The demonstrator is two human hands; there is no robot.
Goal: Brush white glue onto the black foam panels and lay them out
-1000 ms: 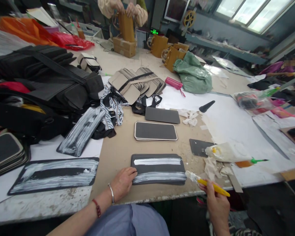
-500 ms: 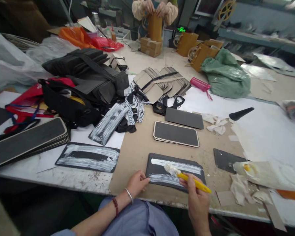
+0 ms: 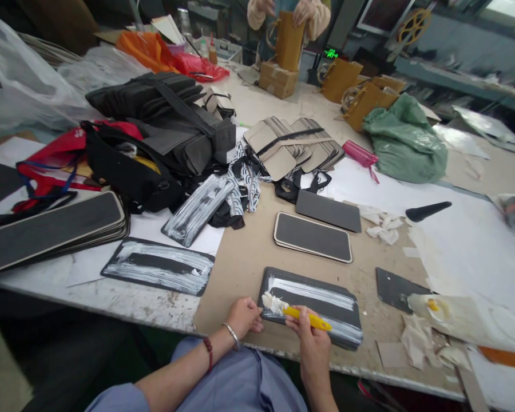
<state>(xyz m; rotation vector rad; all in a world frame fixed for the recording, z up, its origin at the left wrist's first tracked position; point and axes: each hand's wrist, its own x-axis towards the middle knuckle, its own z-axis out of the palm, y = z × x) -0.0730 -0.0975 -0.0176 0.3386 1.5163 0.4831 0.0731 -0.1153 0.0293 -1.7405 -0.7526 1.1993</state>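
My right hand (image 3: 312, 337) grips the yellow handle of a brush (image 3: 305, 317). Its white-loaded bristles rest on the left end of a dark rectangular panel (image 3: 311, 303). White glue-like streaks run along the panel's upper and lower long sides, with a dark strip between them. At the panel's lower left corner my left hand (image 3: 244, 316) is closed, its fingertips pinching the edge. Two more streaked panels lie to the left, one flat near the table edge (image 3: 158, 264) and one slanted behind it (image 3: 199, 209).
Pale-rimmed dark panels (image 3: 313, 236) are stacked behind the work, and another stack (image 3: 51, 229) lies at far left. Black bags (image 3: 129, 166) crowd the left. A glue-smeared container (image 3: 463, 315) lies right. Across the table, a co-worker's hands (image 3: 302, 11) hold a brown bag (image 3: 288, 43).
My right hand has moved the brush left along the panel to its left end. White streaks along the lower side now reach further right. My left hand stays at the corner.
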